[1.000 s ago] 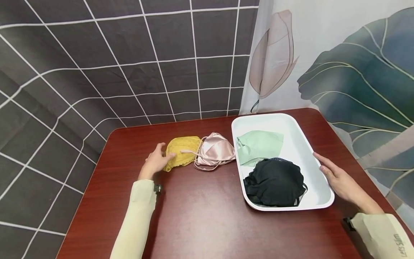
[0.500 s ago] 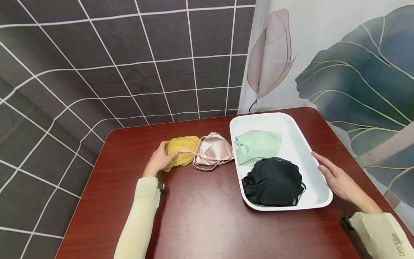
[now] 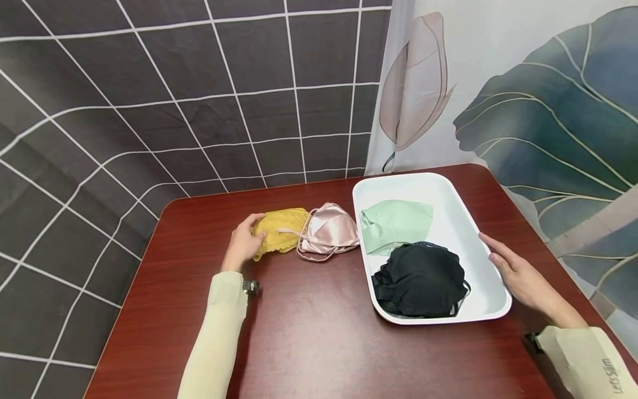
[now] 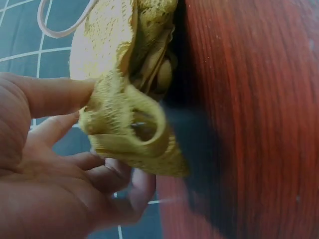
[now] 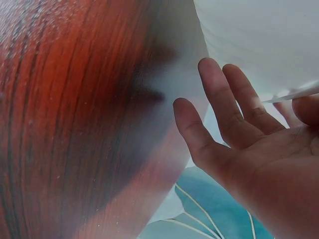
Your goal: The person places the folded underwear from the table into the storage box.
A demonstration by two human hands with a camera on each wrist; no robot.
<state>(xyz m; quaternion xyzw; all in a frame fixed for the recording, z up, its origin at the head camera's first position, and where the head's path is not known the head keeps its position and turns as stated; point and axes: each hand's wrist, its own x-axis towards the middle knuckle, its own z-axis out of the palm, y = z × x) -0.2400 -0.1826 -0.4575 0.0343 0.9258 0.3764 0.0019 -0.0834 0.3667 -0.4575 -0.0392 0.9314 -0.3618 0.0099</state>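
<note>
My left hand (image 3: pixel 244 239) grips the left end of a folded yellow lace bra (image 3: pixel 281 228) on the table; in the left wrist view the thumb lies on one side of the lace (image 4: pixel 112 107), with fingers curled behind it. A pink satin bra (image 3: pixel 331 228) lies against its right side, one thin strap crossing the yellow lace. Along the right rim of a white tray (image 3: pixel 456 197), my right hand (image 3: pixel 520 277) rests with fingers fairly straight; the right wrist view shows them under the tray's outer side. Inside the tray are a mint-green garment (image 3: pixel 399 221) and a black bra (image 3: pixel 421 282).
The dark red wooden table (image 3: pixel 309 332) ends at a rounded back edge. Behind it hangs a dark grey cloth (image 3: pixel 199 100) with a white grid, and at the right a pale leaf-patterned curtain (image 3: pixel 538 111). The tray stands near the table's right edge.
My left hand has moved onto the yellow bra's left end, and its fingers have closed on the lace. The right hand stays at the tray rim; the view has shifted slightly.
</note>
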